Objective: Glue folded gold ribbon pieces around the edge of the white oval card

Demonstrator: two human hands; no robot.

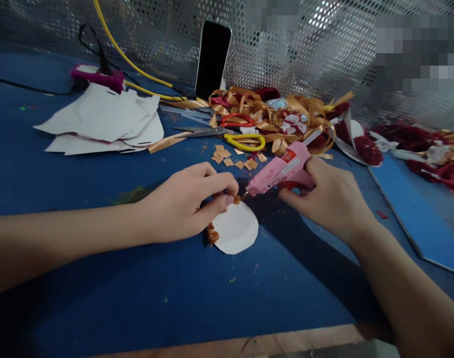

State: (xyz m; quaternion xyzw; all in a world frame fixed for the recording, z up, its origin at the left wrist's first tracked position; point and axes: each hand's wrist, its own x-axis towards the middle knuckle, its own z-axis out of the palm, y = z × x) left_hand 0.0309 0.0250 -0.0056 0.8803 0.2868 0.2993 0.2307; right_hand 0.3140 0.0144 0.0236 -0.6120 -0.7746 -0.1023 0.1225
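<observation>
A white, roughly round card disc (236, 228) lies on the blue table. Crinkled orange-brown trim (212, 234) runs along its left edge, partly hidden by my fingers. With thumb and fingertips, my left hand (191, 201) pinches a bit of that trim at the disc's upper edge. A pink hot glue gun (277, 171) is gripped in my right hand (331, 194). Its nozzle points down to the left, close to my left fingertips and the disc's top edge. Whether the tip touches the trim I cannot tell.
Behind lie small gold ribbon squares (223, 155), scissors with a yellow and a red handle (245, 142), and tangled gold ribbon (271, 117). White card pieces (100, 117) are stacked left. A phone (212, 59) leans on the perforated metal screen (156, 44). A blue board (413, 209) lies right.
</observation>
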